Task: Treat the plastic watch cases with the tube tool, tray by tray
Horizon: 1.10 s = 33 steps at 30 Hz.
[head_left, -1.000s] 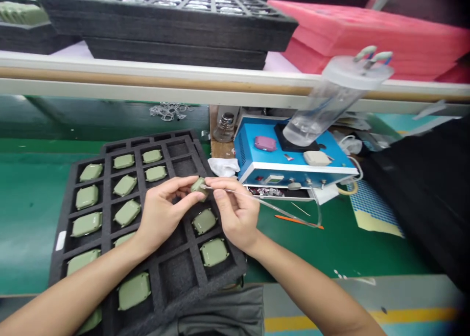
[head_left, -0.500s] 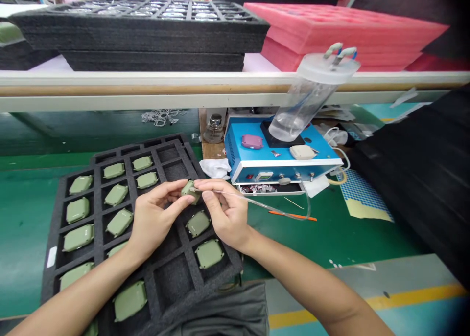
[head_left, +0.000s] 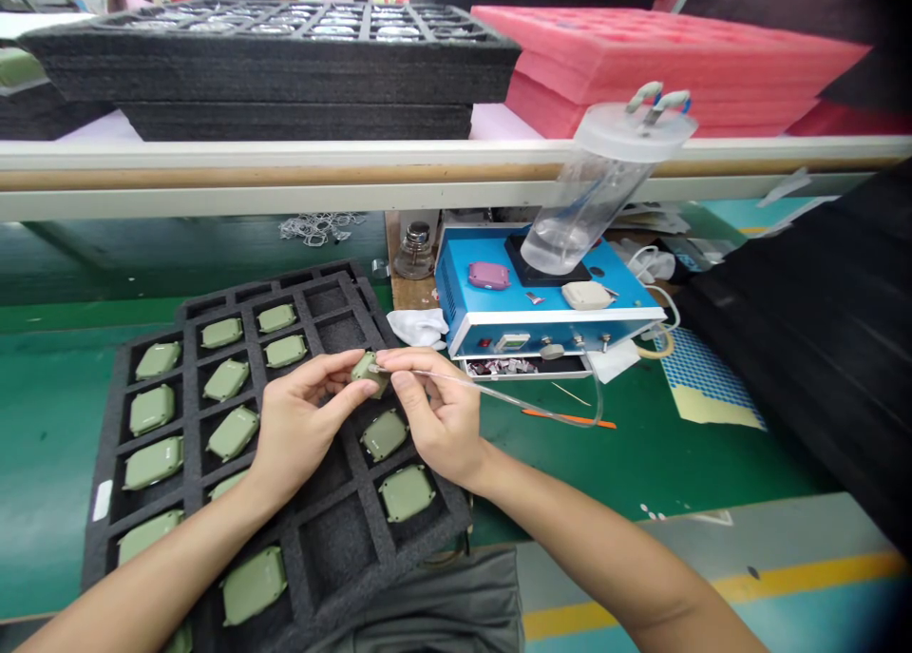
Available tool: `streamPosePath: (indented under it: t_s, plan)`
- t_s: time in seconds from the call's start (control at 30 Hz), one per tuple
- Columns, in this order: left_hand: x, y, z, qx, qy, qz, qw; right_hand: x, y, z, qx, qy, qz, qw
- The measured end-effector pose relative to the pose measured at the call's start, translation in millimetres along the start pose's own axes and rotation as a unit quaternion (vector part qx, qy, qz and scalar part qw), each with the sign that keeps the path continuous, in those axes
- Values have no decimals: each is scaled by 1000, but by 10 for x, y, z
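Over the black foam tray, my left hand pinches a green watch case between thumb and fingers. My right hand is closed on the end of a clear thin tube, its tip up against the case's side; the exact contact is hidden by my fingers. From there the tube droops and runs back to the front of a blue machine. More green watch cases lie singly in the tray's compartments, some of them behind my left forearm.
A clear cylinder with hose fittings leans above the machine, beside a purple case and a beige case. A glass bottle, white cloth and orange stick lie nearby. Foam trays fill the shelf behind.
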<state>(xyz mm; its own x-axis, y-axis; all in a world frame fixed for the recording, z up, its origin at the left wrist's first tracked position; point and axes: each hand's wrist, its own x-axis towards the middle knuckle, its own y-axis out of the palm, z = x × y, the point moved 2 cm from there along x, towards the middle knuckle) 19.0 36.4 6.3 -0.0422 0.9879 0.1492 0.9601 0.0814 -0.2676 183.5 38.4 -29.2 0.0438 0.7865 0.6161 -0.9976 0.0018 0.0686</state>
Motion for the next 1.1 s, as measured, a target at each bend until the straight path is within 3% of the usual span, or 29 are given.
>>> streamPosePath:
  t_s: [0.93, 1.1]
  plan:
    - [-9, 13, 21, 10, 2, 4, 1000, -5, -8, 8, -1, 0, 4, 1000]
    - [80, -74, -61, 107, 68, -1, 992, -58, -39, 24, 19, 11, -78, 997]
